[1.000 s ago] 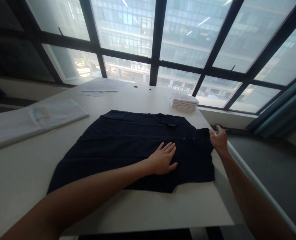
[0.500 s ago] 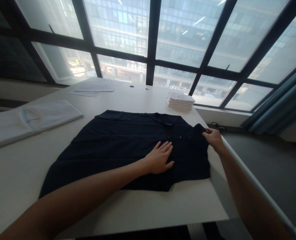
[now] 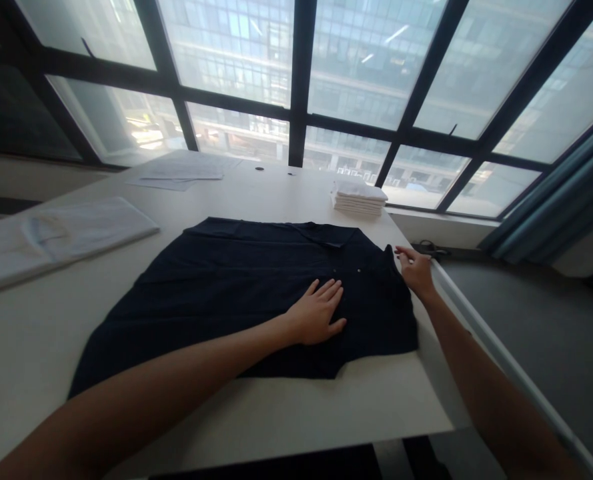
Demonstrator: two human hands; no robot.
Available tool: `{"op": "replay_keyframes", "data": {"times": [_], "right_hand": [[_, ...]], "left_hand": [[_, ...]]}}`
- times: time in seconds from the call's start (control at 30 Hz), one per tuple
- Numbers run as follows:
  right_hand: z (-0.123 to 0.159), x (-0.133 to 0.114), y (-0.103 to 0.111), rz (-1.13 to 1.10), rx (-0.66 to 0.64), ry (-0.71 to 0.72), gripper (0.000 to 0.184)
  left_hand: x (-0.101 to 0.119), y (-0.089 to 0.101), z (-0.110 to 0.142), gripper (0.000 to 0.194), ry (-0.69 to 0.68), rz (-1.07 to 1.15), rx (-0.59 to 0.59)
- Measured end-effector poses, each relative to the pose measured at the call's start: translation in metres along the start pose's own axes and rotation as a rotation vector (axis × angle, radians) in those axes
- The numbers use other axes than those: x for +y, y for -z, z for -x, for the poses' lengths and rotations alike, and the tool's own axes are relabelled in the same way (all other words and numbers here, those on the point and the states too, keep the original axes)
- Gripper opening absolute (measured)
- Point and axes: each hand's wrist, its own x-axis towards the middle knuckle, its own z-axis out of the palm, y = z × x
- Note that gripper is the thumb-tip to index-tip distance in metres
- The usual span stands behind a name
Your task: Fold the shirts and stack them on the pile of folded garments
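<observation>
A dark navy shirt (image 3: 216,280) with a placket and small buttons lies spread on the white table (image 3: 376,407). My left hand (image 3: 317,312) rests flat on its upper part, fingers spread, below the buttons. At the garment's right end, a bit of the collar edge (image 3: 389,257) stands up in a fold. Just right of that fold is my right hand (image 3: 415,270), its fingers bent and thumb and forefinger slightly apart. A narrow strip of white seems to show between the fingertips and the cloth.
A stack of folded white cloths (image 3: 359,199) stands at the back right. White paper sheets (image 3: 181,172) lie at the back left, and a folded white item in clear wrapping (image 3: 61,233) is on the left. The table's right edge (image 3: 481,340) runs under my right forearm.
My right hand has shifted slightly left and appears to have released the collar edge, which now stands upright and further left. My left hand stays flat on the shirt.
</observation>
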Motion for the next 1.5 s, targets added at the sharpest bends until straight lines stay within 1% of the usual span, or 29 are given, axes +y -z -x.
{"op": "replay_keyframes", "data": {"times": [0.03, 0.07, 0.17, 0.23, 0.33, 0.47, 0.57, 0.63, 0.73, 0.87, 1.1, 1.33, 1.5], "right_hand": [[0.000, 0.002, -0.004, 0.057, -0.006, 0.042, 0.056], [0.000, 0.004, -0.010, 0.118, -0.050, 0.075, 0.058], [0.005, 0.005, -0.028, 0.301, -0.275, 0.120, 0.064], [0.009, 0.005, -0.037, 0.413, -0.391, 0.138, 0.067], [0.012, 0.003, -0.043, 0.531, -0.461, 0.110, 0.071], [0.012, -0.004, -0.040, 0.589, -0.500, 0.049, 0.073], [0.013, -0.010, -0.038, 0.614, -0.522, 0.045, 0.071], [0.014, -0.012, -0.037, 0.619, -0.506, 0.041, 0.071], [0.015, -0.012, -0.037, 0.622, -0.468, 0.055, 0.070], [0.014, -0.008, -0.037, 0.612, -0.516, 0.097, 0.067], [0.013, -0.010, -0.036, 0.610, -0.539, 0.079, 0.069], [0.026, -0.006, -0.024, 0.597, -0.575, 0.103, 0.066], [0.023, -0.008, -0.026, 0.616, -0.540, 0.061, 0.066]], "left_hand": [[0.000, 0.000, 0.000, 0.075, 0.000, -0.001, -0.002], [0.000, 0.000, 0.000, 0.075, 0.000, -0.003, -0.002], [-0.001, -0.002, 0.000, 0.074, 0.003, -0.013, 0.015], [-0.001, -0.004, -0.001, 0.074, 0.001, -0.021, 0.030], [-0.002, -0.005, -0.001, 0.074, -0.004, -0.024, 0.037], [-0.001, -0.003, -0.001, 0.074, 0.002, -0.022, 0.034], [0.000, -0.002, -0.001, 0.074, 0.003, -0.020, 0.026], [-0.001, -0.003, -0.001, 0.074, -0.001, -0.022, 0.029], [-0.001, -0.004, -0.001, 0.074, -0.002, -0.025, 0.041], [-0.001, -0.004, -0.001, 0.073, 0.002, -0.016, 0.037], [-0.001, -0.002, -0.001, 0.073, 0.008, -0.019, 0.023], [0.001, -0.001, 0.000, 0.073, 0.009, -0.014, 0.019], [0.000, -0.002, -0.001, 0.074, 0.005, -0.007, 0.016]]}}
